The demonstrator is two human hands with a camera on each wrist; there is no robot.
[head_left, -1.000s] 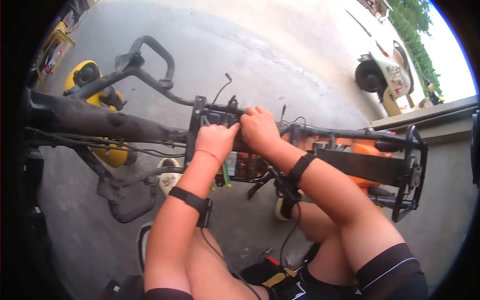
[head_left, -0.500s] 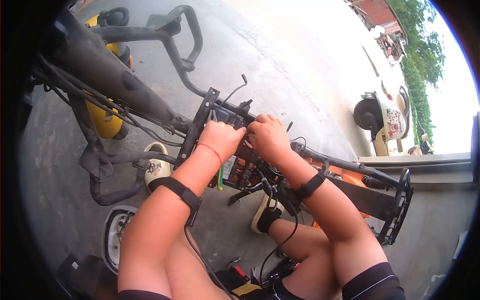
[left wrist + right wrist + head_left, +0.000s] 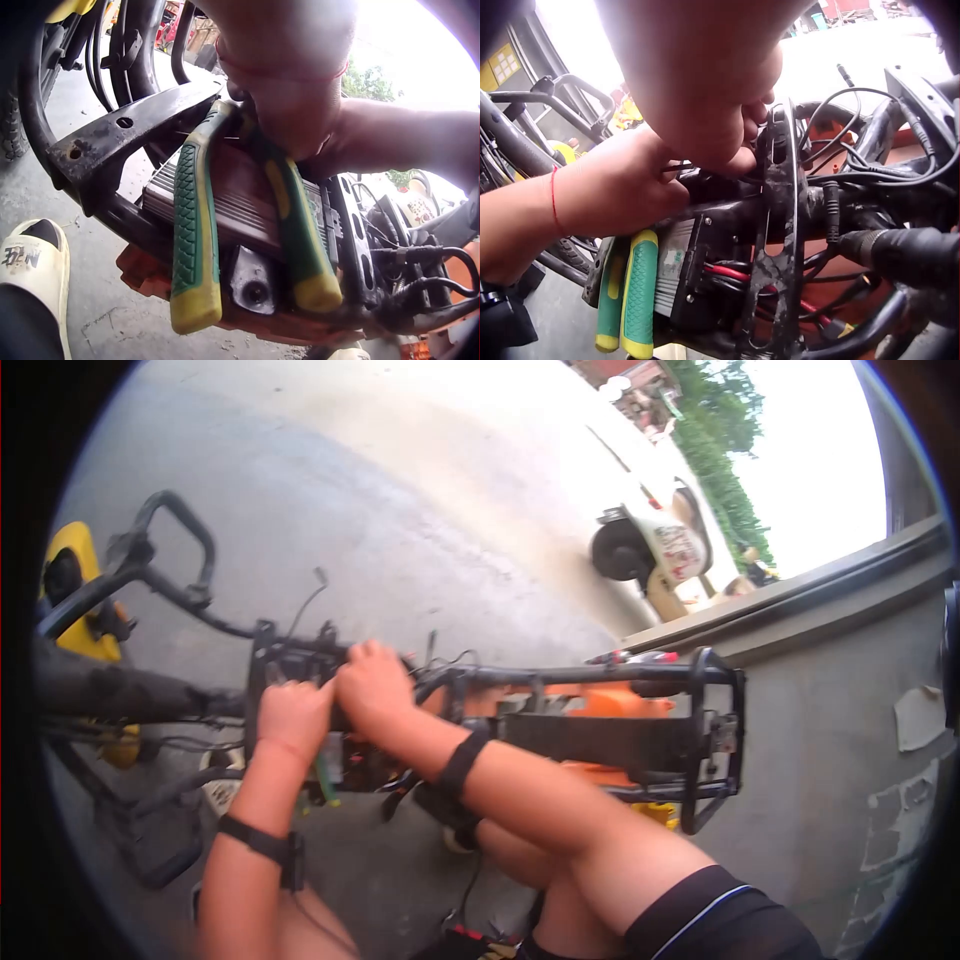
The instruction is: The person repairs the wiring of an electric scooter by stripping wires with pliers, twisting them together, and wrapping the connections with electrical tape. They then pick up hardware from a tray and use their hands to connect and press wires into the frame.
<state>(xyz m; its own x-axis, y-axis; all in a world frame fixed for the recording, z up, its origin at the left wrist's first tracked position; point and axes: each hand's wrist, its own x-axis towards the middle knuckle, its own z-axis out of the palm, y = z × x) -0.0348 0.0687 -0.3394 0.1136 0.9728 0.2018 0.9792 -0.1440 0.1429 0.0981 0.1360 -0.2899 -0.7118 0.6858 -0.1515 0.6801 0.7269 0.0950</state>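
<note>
A stripped black scooter frame (image 3: 600, 675) lies across the concrete. My left hand (image 3: 290, 715) grips pliers (image 3: 195, 225) with green and yellow handles; their handles hang down over a ribbed silver controller box (image 3: 240, 214). The pliers (image 3: 637, 300) also show below the left hand (image 3: 622, 187) in the right wrist view. My right hand (image 3: 375, 685) sits right beside the left, with curled fingers (image 3: 742, 157) pinching at the edge of a black bracket (image 3: 780, 225). What lies between those fingers is hidden.
Black cables (image 3: 870, 172) and red wires (image 3: 727, 274) crowd the bracket. An orange body part (image 3: 610, 705) sits inside the frame. A white scooter (image 3: 650, 545) stands far off, a yellow vehicle (image 3: 70, 560) at left, a concrete wall (image 3: 830, 660) at right. A sandalled foot (image 3: 30, 255) is below.
The head view has swung, so the frame and both hands now appear further left and level. Both hands stay at the same spot on the frame, close together.
</note>
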